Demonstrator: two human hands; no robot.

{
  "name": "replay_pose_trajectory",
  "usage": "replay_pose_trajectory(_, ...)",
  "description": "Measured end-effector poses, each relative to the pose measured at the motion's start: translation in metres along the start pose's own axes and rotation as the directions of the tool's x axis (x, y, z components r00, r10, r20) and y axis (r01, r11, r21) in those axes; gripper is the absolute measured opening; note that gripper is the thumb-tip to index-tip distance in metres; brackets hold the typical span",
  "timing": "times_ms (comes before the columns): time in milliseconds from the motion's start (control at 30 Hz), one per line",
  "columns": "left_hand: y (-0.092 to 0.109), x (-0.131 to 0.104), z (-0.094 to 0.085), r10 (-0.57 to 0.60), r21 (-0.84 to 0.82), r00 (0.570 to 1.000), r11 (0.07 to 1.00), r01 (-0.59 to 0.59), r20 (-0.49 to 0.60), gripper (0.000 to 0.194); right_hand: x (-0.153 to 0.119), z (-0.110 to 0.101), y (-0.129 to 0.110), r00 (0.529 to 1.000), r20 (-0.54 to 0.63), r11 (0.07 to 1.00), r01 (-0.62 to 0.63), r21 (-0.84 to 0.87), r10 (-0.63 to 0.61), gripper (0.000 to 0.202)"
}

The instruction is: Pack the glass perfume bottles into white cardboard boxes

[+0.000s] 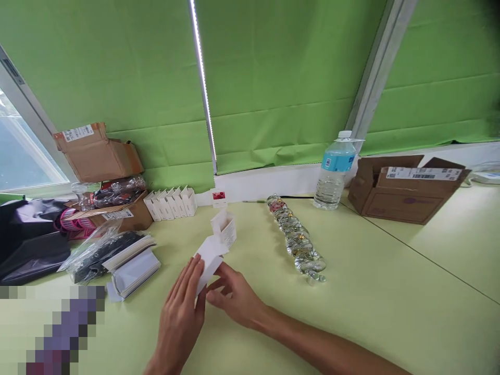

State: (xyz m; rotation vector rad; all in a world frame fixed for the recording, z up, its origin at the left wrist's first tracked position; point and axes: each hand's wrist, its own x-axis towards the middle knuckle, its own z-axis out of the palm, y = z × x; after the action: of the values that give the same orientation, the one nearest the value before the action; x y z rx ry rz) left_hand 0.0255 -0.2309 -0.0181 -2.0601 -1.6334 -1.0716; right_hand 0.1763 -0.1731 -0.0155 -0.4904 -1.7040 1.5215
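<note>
A small white paper carton [209, 256] is tilted between both hands, above the pale green table. My left hand [183, 304] is closed on it from the left, fingers laid along its face and thumb beneath. My right hand [236, 297] grips its lower right edge with bent fingers; the fingertips are partly hidden behind the carton. Just beyond, a second small white carton [227, 232] stands upright with its top flap up. A stack of flat white cartons [136, 273] lies left of my left hand.
Several white cartons [171, 204] stand in a row at the back. A line of shiny clear round packs [295, 234] lies to the right. A water bottle [335, 174] and an open cardboard box [406, 192] are behind it. Bagged black items [105, 255] and brown boxes [101, 156] fill the left.
</note>
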Motion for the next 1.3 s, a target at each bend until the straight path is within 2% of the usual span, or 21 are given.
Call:
replay_pose_trajectory(67,0.006,0.000,0.000,0.163,0.056,0.987,0.985,-0.162,-0.016,0.062,-0.003,0.011,-0.008,1.000,-0.026,0.995,0.011,0.096,-0.009,0.059)
replay_pose_trajectory(167,0.017,0.002,-0.001,0.189,0.062,0.982,0.980,-0.187,-0.027,0.066,-0.002,0.018,-0.015,0.990,-0.138,0.968,0.026,0.249,0.009,0.046)
replay_pose_trajectory(267,0.024,0.006,-0.003,0.087,0.021,0.995,0.996,-0.087,-0.051,0.067,0.001,0.013,-0.016,0.982,-0.186,0.949,0.038,0.313,0.022,0.036)
replay_pose_trajectory(333,0.024,0.010,-0.005,-0.031,-0.024,0.997,0.999,0.029,-0.065,0.073,0.005,0.005,-0.015,0.981,-0.191,0.954,0.024,0.299,0.036,0.034)
replay_pose_trajectory(400,0.022,0.017,-0.008,-0.181,-0.085,0.983,0.980,0.180,-0.009,0.080,0.008,-0.002,-0.014,0.982,-0.188,0.962,0.020,0.271,0.033,0.032)
replay_pose_trajectory(467,0.020,0.023,-0.010,-0.289,-0.150,0.952,0.941,0.302,0.104,0.083,0.010,-0.008,-0.015,0.983,-0.183,0.970,0.035,0.241,0.010,0.032)
replay_pose_trajectory(533,0.020,0.030,-0.012,-0.330,-0.205,0.927,0.909,0.364,0.180,0.085,0.013,-0.012,-0.017,0.985,-0.174,0.974,0.044,0.221,-0.005,0.031)
replay_pose_trajectory(600,0.020,0.034,-0.012,-0.349,-0.251,0.919,0.888,0.386,0.182,0.088,0.014,-0.016,-0.019,0.986,-0.165,0.977,0.041,0.210,-0.006,0.031)
replay_pose_trajectory(767,0.025,0.040,-0.006,-0.332,-0.318,0.924,0.870,0.378,0.189,0.085,0.015,-0.023,-0.023,0.983,-0.180,0.993,0.001,0.118,0.020,0.036)
replay_pose_trajectory(933,0.032,0.051,0.002,-0.362,-0.272,0.930,0.890,0.365,0.063,0.082,0.019,-0.032,-0.033,0.972,-0.230,0.994,-0.062,-0.091,0.039,0.041)
replay_pose_trajectory(1033,0.041,0.065,0.004,-0.338,-0.258,0.941,0.907,0.333,0.027,0.082,0.024,-0.041,-0.046,0.968,-0.249,0.995,-0.056,-0.082,0.034,0.042)
replay_pose_trajectory(1133,0.049,0.082,0.005,-0.260,-0.317,0.964,0.912,0.261,0.045,0.086,0.029,-0.054,-0.061,0.961,-0.275,0.999,-0.025,-0.042,0.012,0.042)
replay_pose_trajectory(1200,0.051,0.093,0.006,-0.226,-0.378,0.974,0.899,0.222,0.036,0.085,0.032,-0.066,-0.071,0.945,-0.326,0.997,-0.009,-0.078,-0.017,0.042)
replay_pose_trajectory(1300,0.044,0.106,0.010,-0.252,-0.449,0.964,0.874,0.188,-0.087,0.072,0.036,-0.088,-0.085,0.903,-0.424,0.988,0.007,-0.153,-0.072,0.042)
